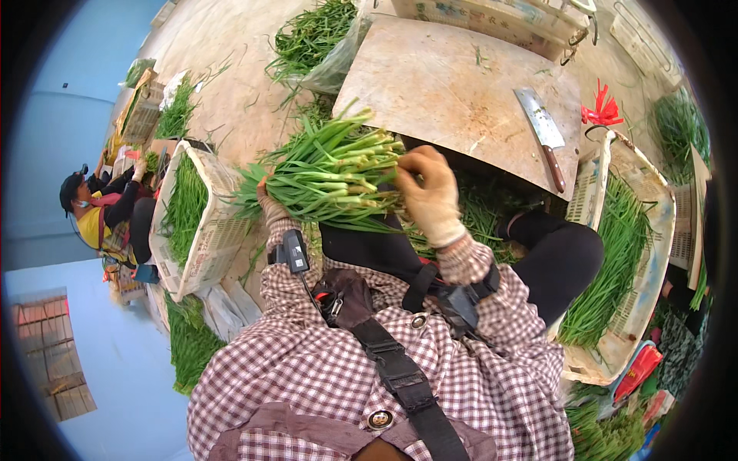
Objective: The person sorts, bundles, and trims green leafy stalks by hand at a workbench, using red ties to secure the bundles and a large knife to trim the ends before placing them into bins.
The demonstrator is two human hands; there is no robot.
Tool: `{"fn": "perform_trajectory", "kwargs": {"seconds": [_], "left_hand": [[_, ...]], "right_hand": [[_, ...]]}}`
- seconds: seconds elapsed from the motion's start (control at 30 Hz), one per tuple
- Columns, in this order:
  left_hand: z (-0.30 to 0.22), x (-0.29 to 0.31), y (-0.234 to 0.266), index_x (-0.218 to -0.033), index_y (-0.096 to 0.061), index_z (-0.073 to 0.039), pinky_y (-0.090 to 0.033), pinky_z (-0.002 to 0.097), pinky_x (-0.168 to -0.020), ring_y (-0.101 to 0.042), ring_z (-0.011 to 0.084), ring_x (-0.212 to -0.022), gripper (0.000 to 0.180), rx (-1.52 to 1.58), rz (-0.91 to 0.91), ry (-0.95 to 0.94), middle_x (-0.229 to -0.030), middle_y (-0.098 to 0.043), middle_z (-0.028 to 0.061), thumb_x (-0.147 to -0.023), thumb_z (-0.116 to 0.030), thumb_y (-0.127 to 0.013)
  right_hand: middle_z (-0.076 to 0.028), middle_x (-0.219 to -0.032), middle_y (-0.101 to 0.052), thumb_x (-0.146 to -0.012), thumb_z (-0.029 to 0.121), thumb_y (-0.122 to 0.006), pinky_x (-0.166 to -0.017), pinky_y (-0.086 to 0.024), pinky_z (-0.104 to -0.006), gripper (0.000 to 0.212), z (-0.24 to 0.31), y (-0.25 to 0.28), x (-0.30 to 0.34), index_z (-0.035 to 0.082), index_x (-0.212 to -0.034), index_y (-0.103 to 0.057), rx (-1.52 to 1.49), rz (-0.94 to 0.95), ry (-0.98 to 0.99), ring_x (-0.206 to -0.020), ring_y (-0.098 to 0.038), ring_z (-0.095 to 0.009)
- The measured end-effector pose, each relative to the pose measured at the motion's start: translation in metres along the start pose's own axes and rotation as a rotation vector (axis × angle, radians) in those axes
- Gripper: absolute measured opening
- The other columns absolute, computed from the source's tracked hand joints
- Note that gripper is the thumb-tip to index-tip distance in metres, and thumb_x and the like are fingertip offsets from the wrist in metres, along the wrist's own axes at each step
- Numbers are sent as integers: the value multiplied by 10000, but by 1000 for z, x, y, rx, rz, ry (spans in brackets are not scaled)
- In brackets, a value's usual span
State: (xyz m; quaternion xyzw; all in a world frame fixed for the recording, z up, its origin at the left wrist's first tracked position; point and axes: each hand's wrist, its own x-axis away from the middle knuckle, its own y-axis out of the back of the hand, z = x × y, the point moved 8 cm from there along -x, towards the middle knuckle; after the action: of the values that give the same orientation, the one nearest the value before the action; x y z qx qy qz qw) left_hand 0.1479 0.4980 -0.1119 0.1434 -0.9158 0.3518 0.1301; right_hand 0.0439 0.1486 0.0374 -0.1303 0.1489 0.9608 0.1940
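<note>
1. Centrally, the left hand point(270, 203) is closed around the leafy side of a bunch of green stalks point(338, 173), with leaves hiding most of its fingers.
2. The right hand point(432, 198), in a pale glove, is apart from the left, fingers curled at the bunch's pale cut-looking ends; whether it pinches a stalk, I cannot tell.
3. The bunch lies above the person's lap, pale ends pointing right, long leaves spreading left.
4. Just beyond it stands a worn low board point(446, 84), scattered with bits of green. On its right side rests a cleaver point(540, 121), wooden handle toward the person.
5. To the left, a pale plastic crate point(219, 238) holds more greens; to the right, a second crate point(659, 196) is filled with long green leaves point(607, 269).
6. Red strips point(603, 109) lie beyond the board's right edge, and a large crate point(492, 21) stands behind the board.
7. Farther left sits a co-worker point(115, 215) in a dark cap and a yellow-and-black top.
</note>
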Motion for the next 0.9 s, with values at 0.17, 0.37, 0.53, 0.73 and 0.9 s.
{"fn": "perform_trajectory", "kwargs": {"seconds": [0.17,0.37,0.53,0.73,0.9], "left_hand": [[-11,17,-5,-981,-627,-35,-513,462,-799,-608,313,-879,405,5,-49,19,-1023,-632,156,-732,-352,-578],[-3,16,-12,-1016,-610,-5,-517,457,-786,-613,316,-857,474,-8,-107,46,-1017,-630,165,-736,-384,-556],[-1,7,-6,-998,-618,-8,-511,466,-793,-607,318,-872,447,6,-88,35,-1012,-633,161,-757,-375,-534],[-4,16,-15,-1004,-611,-11,-515,460,-767,-611,315,-841,459,9,-179,4,-999,-632,157,-725,-372,-568],[-11,26,-32,-994,-610,-11,-515,450,-762,-613,310,-815,450,-13,-229,-7,-989,-635,156,-726,-370,-564]], "right_hand": [[-50,-747,-552,-731,42,-655,-651,-422,-271,56,-3,87,16,20,-728,-604,-358,195,-63,-722,-531,-160],[-54,-898,-594,-682,240,-720,-716,-436,-380,266,-11,103,46,114,-902,-639,1044,409,-40,-834,-571,-228],[-20,-929,-565,-661,252,-705,-719,-437,-346,342,79,14,30,130,-968,-614,557,279,453,-857,-542,-194],[-17,-824,-594,-638,100,-637,-685,-448,-336,212,28,-6,19,137,-846,-618,754,250,389,-798,-568,-197],[-38,-737,-612,-674,141,-743,-596,-428,-331,153,43,84,9,100,-750,-617,443,-305,372,-662,-578,-194]]}}
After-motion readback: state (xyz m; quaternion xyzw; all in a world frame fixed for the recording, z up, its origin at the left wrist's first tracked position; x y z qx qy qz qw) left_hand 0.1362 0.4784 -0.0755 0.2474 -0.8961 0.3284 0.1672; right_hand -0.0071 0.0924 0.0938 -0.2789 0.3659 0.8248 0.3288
